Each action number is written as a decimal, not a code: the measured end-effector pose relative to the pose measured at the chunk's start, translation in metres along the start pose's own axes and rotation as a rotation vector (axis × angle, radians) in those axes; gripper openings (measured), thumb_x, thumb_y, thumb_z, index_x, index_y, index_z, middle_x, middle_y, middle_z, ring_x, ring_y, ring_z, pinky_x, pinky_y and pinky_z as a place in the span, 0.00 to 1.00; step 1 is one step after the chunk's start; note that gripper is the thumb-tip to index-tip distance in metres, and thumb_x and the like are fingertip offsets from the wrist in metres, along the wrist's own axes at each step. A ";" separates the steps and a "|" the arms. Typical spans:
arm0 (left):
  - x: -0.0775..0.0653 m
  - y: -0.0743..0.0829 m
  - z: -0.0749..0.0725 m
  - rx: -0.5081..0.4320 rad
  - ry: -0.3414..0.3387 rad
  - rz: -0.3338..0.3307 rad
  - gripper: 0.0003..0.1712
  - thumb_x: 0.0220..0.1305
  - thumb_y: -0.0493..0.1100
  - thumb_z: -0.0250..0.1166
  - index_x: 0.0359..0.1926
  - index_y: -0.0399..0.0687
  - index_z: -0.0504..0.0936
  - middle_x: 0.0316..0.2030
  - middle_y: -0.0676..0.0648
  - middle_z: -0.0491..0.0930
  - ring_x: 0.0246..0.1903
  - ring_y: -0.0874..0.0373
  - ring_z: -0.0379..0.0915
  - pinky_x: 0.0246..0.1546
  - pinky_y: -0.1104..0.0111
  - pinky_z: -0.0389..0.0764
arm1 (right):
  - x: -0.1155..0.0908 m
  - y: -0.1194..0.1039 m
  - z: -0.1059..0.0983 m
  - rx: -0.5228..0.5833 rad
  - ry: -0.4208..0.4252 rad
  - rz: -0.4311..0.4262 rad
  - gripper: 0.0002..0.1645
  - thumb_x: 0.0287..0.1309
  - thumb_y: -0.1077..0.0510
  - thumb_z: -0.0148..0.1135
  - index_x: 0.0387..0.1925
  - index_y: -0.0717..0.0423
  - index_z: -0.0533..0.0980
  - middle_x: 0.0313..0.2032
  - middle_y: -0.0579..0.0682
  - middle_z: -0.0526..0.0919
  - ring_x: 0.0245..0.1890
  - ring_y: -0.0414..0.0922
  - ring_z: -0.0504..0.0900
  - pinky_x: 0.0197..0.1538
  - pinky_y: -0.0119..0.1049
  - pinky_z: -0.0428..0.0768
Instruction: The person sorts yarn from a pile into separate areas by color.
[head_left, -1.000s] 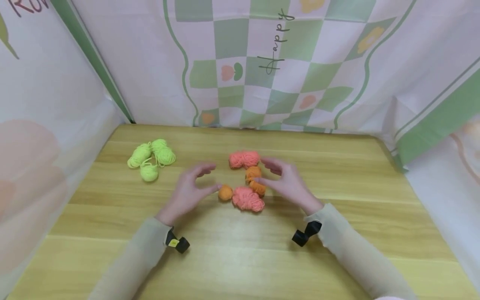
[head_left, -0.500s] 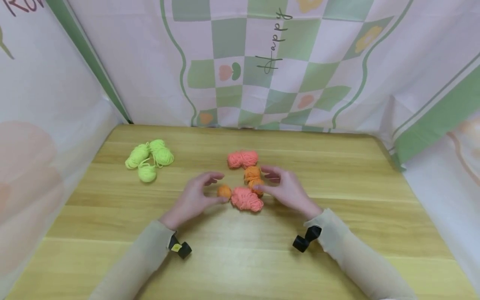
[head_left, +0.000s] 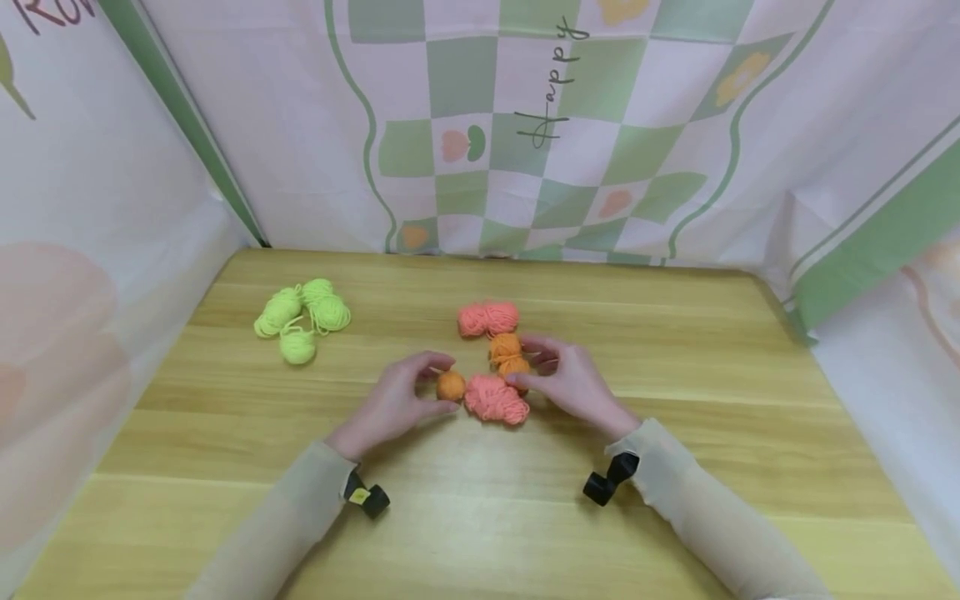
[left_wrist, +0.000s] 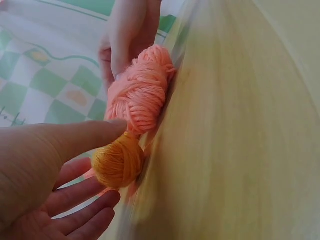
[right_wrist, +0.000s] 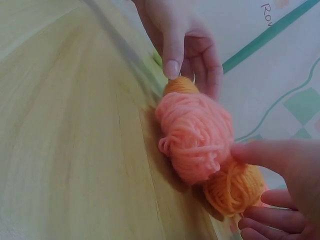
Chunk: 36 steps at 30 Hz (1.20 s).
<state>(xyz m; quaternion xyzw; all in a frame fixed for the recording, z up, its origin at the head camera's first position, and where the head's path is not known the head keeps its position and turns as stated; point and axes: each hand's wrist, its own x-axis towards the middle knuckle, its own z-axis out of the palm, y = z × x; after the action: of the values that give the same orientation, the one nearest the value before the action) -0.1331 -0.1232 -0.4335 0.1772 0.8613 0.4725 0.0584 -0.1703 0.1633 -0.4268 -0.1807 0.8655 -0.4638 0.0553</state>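
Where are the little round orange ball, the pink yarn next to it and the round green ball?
Little round orange ball point(left_wrist: 118, 162): left wrist view, middle of its side.
Pink yarn point(right_wrist: 196, 137): right wrist view, middle of the bundle.
Round green ball point(head_left: 297, 346): head view, middle of its top.

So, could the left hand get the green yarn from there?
Probably yes: nothing stands between the left hand and the green yarn, which lies farther out on that hand's left, though its thumb and fingers flank the orange ball.
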 end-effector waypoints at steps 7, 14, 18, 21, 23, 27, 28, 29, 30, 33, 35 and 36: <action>0.001 0.000 0.002 0.016 0.005 -0.030 0.34 0.53 0.41 0.81 0.61 0.44 0.79 0.55 0.49 0.81 0.53 0.54 0.78 0.59 0.59 0.76 | -0.001 0.002 0.003 -0.053 0.010 -0.004 0.36 0.55 0.55 0.79 0.63 0.61 0.77 0.46 0.54 0.86 0.41 0.47 0.84 0.46 0.42 0.84; 0.003 -0.003 0.003 0.051 0.006 -0.037 0.30 0.54 0.42 0.80 0.58 0.45 0.81 0.52 0.50 0.82 0.50 0.55 0.78 0.56 0.58 0.77 | -0.003 0.003 0.003 -0.038 0.005 0.024 0.33 0.55 0.55 0.78 0.61 0.61 0.78 0.47 0.54 0.86 0.41 0.47 0.84 0.46 0.41 0.84; 0.003 -0.002 0.003 0.059 0.007 -0.031 0.29 0.54 0.41 0.80 0.57 0.45 0.82 0.51 0.50 0.83 0.49 0.55 0.78 0.56 0.58 0.77 | -0.004 0.003 0.000 -0.025 0.018 0.064 0.31 0.55 0.53 0.78 0.59 0.58 0.80 0.47 0.52 0.86 0.41 0.47 0.84 0.46 0.42 0.83; 0.003 -0.002 0.003 0.062 0.007 -0.027 0.29 0.54 0.41 0.80 0.57 0.45 0.82 0.51 0.50 0.83 0.49 0.55 0.78 0.56 0.57 0.77 | -0.006 0.005 -0.003 -0.027 0.032 0.077 0.30 0.55 0.54 0.79 0.58 0.57 0.81 0.48 0.51 0.86 0.41 0.47 0.84 0.47 0.42 0.83; 0.003 -0.002 0.003 0.061 0.007 -0.025 0.29 0.54 0.41 0.80 0.57 0.46 0.82 0.52 0.50 0.83 0.49 0.54 0.78 0.56 0.57 0.77 | -0.006 0.006 -0.006 -0.032 0.040 0.078 0.29 0.55 0.55 0.78 0.57 0.58 0.81 0.48 0.51 0.86 0.42 0.47 0.84 0.47 0.42 0.83; 0.003 -0.002 0.003 0.055 0.006 -0.022 0.28 0.55 0.41 0.80 0.57 0.45 0.82 0.51 0.49 0.83 0.49 0.54 0.79 0.55 0.57 0.77 | -0.008 0.010 -0.012 -0.027 0.054 0.074 0.28 0.55 0.57 0.78 0.57 0.59 0.81 0.49 0.53 0.86 0.42 0.49 0.84 0.48 0.42 0.83; 0.003 -0.002 0.003 0.054 0.006 -0.023 0.28 0.55 0.41 0.80 0.57 0.45 0.82 0.51 0.49 0.83 0.49 0.54 0.79 0.55 0.57 0.77 | -0.008 0.011 -0.013 -0.027 0.058 0.073 0.28 0.55 0.57 0.78 0.57 0.59 0.81 0.49 0.54 0.86 0.43 0.49 0.84 0.48 0.42 0.83; 0.003 -0.002 0.003 0.054 0.005 -0.023 0.28 0.55 0.41 0.79 0.57 0.45 0.82 0.51 0.49 0.83 0.49 0.54 0.78 0.55 0.57 0.77 | -0.009 0.012 -0.015 -0.025 0.062 0.072 0.28 0.55 0.57 0.78 0.57 0.59 0.81 0.49 0.54 0.85 0.43 0.49 0.84 0.48 0.42 0.83; 0.003 -0.002 0.002 0.053 0.004 -0.023 0.27 0.55 0.41 0.79 0.57 0.44 0.82 0.51 0.49 0.83 0.49 0.54 0.79 0.55 0.57 0.77 | -0.010 0.013 -0.016 -0.025 0.063 0.070 0.28 0.55 0.57 0.78 0.57 0.60 0.81 0.50 0.55 0.85 0.43 0.50 0.84 0.48 0.42 0.84; 0.003 -0.001 0.002 0.052 0.001 -0.022 0.27 0.55 0.41 0.79 0.57 0.44 0.82 0.50 0.49 0.83 0.49 0.54 0.79 0.55 0.58 0.77 | -0.011 0.016 -0.020 -0.030 0.072 0.078 0.28 0.55 0.57 0.78 0.57 0.60 0.81 0.50 0.55 0.85 0.43 0.50 0.85 0.47 0.40 0.84; 0.003 -0.001 0.002 0.050 0.000 -0.020 0.27 0.56 0.41 0.79 0.57 0.43 0.82 0.50 0.49 0.84 0.49 0.54 0.79 0.55 0.58 0.77 | -0.012 0.017 -0.023 -0.029 0.076 0.087 0.28 0.56 0.57 0.78 0.57 0.60 0.81 0.49 0.55 0.85 0.43 0.49 0.85 0.47 0.39 0.84; 0.003 -0.002 0.002 0.049 0.000 -0.020 0.27 0.56 0.40 0.79 0.57 0.43 0.82 0.50 0.49 0.84 0.49 0.54 0.79 0.55 0.58 0.77 | -0.012 0.018 -0.024 -0.027 0.079 0.093 0.28 0.56 0.57 0.78 0.57 0.59 0.81 0.49 0.54 0.86 0.43 0.49 0.85 0.47 0.39 0.84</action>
<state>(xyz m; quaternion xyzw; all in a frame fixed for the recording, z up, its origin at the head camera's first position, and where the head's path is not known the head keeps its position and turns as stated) -0.1358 -0.1216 -0.4355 0.1700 0.8745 0.4505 0.0588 -0.1697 0.1955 -0.4287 -0.1227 0.8806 -0.4560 0.0401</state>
